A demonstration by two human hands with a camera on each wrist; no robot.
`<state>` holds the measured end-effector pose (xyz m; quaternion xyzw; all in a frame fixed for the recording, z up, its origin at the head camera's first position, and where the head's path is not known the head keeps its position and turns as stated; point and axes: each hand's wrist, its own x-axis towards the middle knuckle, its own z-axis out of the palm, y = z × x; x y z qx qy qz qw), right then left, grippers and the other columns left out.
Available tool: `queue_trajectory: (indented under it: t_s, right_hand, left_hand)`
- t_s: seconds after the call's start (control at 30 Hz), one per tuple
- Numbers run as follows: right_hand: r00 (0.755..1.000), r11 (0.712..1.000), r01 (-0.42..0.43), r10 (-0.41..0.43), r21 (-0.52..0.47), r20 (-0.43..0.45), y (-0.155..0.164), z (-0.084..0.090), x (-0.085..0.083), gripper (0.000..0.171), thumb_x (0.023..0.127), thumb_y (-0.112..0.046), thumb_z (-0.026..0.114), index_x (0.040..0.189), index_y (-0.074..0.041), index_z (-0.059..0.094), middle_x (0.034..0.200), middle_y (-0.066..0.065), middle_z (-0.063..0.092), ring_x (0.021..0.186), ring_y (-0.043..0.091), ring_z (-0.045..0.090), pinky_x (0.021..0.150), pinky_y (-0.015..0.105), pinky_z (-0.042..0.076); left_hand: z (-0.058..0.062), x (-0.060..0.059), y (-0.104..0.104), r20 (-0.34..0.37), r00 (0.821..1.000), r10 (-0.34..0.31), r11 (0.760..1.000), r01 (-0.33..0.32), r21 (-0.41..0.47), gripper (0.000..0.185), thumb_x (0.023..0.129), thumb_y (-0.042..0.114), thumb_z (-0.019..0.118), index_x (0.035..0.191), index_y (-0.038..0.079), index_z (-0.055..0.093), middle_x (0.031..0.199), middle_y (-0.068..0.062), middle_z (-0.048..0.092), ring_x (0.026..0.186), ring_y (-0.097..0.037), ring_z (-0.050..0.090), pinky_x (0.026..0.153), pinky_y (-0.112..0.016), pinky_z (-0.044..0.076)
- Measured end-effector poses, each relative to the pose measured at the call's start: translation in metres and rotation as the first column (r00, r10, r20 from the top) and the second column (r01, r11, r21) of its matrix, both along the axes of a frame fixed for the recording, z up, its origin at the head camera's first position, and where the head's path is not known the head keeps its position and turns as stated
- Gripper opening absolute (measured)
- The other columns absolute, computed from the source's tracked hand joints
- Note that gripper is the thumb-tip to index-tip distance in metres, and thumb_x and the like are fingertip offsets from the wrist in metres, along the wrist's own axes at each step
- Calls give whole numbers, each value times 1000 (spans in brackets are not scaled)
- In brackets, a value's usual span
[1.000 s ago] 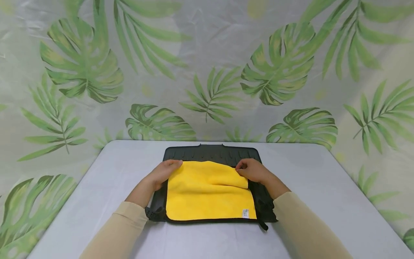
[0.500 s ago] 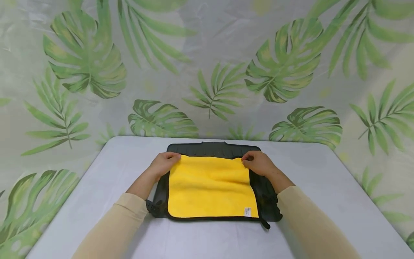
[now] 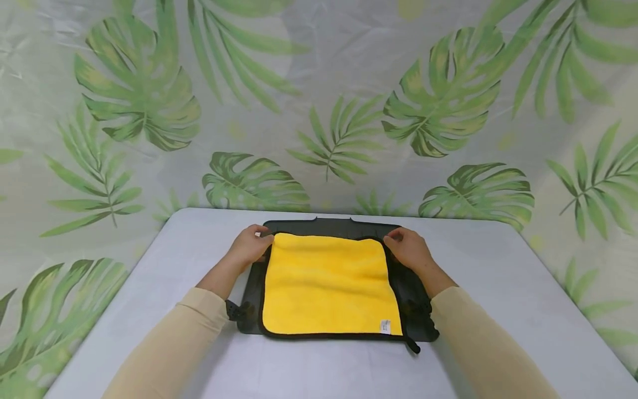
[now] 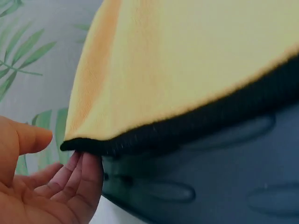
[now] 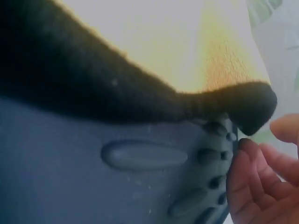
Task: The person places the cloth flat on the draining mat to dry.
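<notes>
A yellow cloth with black edging and a small white tag lies spread over a black ribbed board. At the cloth's far left corner is my left hand. In the left wrist view, its thumb stands apart from the cloth while its fingertips touch just under the corner. My right hand is at the far right corner. The right wrist view shows the right thumb clear of the cloth, the loosely bent fingers beside the board's edge below the corner. Neither hand pinches the cloth.
The board rests on a white-covered table. A black loop sticks out from the cloth's near right corner. Behind the table hangs a curtain printed with green leaves.
The cloth's far edge has been drawn away and flattened, and its folds have smoothed out. Both hands have shifted outward with the corners, and now the thumbs have come off the cloth.
</notes>
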<state>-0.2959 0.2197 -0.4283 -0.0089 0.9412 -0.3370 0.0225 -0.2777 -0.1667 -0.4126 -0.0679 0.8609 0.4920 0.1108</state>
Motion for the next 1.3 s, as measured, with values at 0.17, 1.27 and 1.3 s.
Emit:
queue_trajectory:
  t_s: [0.17, 1.27, 1.3]
  right_hand:
    - [995, 999, -3, 8, -47, 102, 3, 0, -1, 38, 104, -34, 59, 117, 0, 67, 108, 18, 69, 84, 22, 66, 74, 34, 59]
    - [970, 899, 205, -135, -388, 200, -15, -2, -30, 35, 104, -19, 57, 132, 0, 55, 101, 14, 64, 63, 8, 66, 63, 26, 62]
    - [969, 892, 213, -142, -398, 200, -15, -3, -32, 35, 104, -20, 58, 133, 0, 55, 104, 14, 64, 63, 8, 66, 63, 25, 62]
  left_hand:
    - [-4, -3, -4, 88, 996, 24, 1000, -23, -11, 55, 106, 40, 53, 146, 2, 49, 144, -22, 52, 114, -35, 66, 84, -37, 63]
    - [-2, -40, 13, 108, 984, 139, 990, -136, -34, 34, 103, 29, 57, 123, 2, 66, 61, 0, 55, 50, -11, 52, 55, -23, 56]
    - [-3, -42, 15, 106, 983, 150, 989, -148, -25, 35, 103, 30, 58, 122, 2, 66, 60, 0, 55, 50, -11, 52, 55, -22, 56]
